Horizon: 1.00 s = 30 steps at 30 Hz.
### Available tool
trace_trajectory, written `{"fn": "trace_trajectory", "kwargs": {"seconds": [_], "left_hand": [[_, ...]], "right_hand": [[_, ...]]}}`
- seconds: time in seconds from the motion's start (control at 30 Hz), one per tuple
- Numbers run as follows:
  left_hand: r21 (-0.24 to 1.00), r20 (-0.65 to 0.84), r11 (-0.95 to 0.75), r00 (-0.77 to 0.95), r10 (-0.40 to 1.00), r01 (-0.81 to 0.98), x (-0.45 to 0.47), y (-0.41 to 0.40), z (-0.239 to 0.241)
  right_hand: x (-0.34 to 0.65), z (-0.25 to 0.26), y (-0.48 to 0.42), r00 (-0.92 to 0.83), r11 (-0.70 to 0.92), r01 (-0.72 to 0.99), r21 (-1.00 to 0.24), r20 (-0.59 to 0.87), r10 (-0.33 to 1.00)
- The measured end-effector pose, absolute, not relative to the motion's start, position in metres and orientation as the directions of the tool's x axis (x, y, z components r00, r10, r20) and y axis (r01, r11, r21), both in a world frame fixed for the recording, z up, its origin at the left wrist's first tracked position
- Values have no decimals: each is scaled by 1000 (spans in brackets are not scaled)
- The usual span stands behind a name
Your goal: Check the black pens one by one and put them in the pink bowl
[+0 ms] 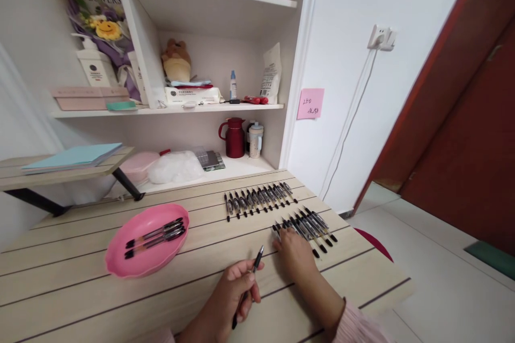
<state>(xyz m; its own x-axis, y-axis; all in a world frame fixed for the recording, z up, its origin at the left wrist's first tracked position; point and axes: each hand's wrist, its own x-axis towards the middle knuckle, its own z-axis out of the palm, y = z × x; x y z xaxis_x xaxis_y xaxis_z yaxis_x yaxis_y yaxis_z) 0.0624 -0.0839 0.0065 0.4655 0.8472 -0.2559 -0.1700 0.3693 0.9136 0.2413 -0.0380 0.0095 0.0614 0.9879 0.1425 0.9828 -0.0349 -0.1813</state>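
My left hand (238,292) is closed around a pen (258,258), its pointed metal tip facing up and away and its dark end showing below the fingers. To its right, my right hand (296,255) reaches over the left end of the nearer row of pens (311,228). Its fingers are curled down among them, and what is between the fingertips is hidden. Behind lies a second row of black and clear pens (259,199), side by side. At the left, a pink scalloped tray (116,257) holds several capped pens (155,238).
All this lies on a wood-plank table (132,305). A small raised stand (100,167) with blue paper (72,158) is at the left. White shelves behind carry a red jug (235,138), a pale cup (256,140) and a plastic bag (175,167). The table's right edge drops to the floor.
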Motion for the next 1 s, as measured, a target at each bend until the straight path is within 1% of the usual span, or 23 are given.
{"fn": "trace_trajectory", "kwargs": {"seconds": [0.23,0.37,0.5,0.57,0.63,0.67,0.7,0.73,0.77,0.8,0.83,0.87,0.9,0.93,1.0], "left_hand": [[913,-247,368,478,843,-178,63,-83,5],[917,-227,350,475,850,-188,62,-84,4],[913,-244,366,475,845,-181,62,-83,3],[912,-237,363,475,848,-193,62,-83,3],[910,-229,360,472,851,-207,62,-83,5],[908,-230,361,468,853,-213,62,-83,5],[907,-230,361,463,856,-218,63,-83,6],[907,-224,356,458,860,-224,63,-83,7],[909,-213,346,457,864,-231,63,-83,7],[912,-196,333,459,866,-239,63,-83,7],[915,-178,318,462,869,-247,64,-83,7],[919,-161,304,463,871,-252,64,-83,6],[922,-152,294,464,873,-251,65,-83,5],[925,-153,290,462,874,-243,66,-83,5],[931,-182,298,441,879,-210,67,-83,4]], "right_hand": [[246,4,-41,97,-54,964,-260,158,983],[246,2,-41,97,-52,966,-252,172,980],[248,1,-41,100,-42,965,-260,212,972],[250,2,-42,128,-49,951,-306,246,961],[250,5,-47,167,-43,910,-412,271,948],[248,7,-50,175,-20,866,-499,266,948],[245,9,-53,169,12,790,-613,237,957],[240,12,-57,141,42,669,-742,182,973],[234,14,-61,93,52,505,-862,114,989],[227,16,-65,33,35,315,-948,48,998],[219,17,-68,-16,3,135,-991,1,1000],[212,18,-70,-35,-19,-4,-1000,-19,999],[205,19,-71,-26,-30,-107,-994,-28,999],[200,18,-72,3,-26,-173,-985,-27,1000],[193,17,-72,73,-13,-245,-969,-31,997]]}}
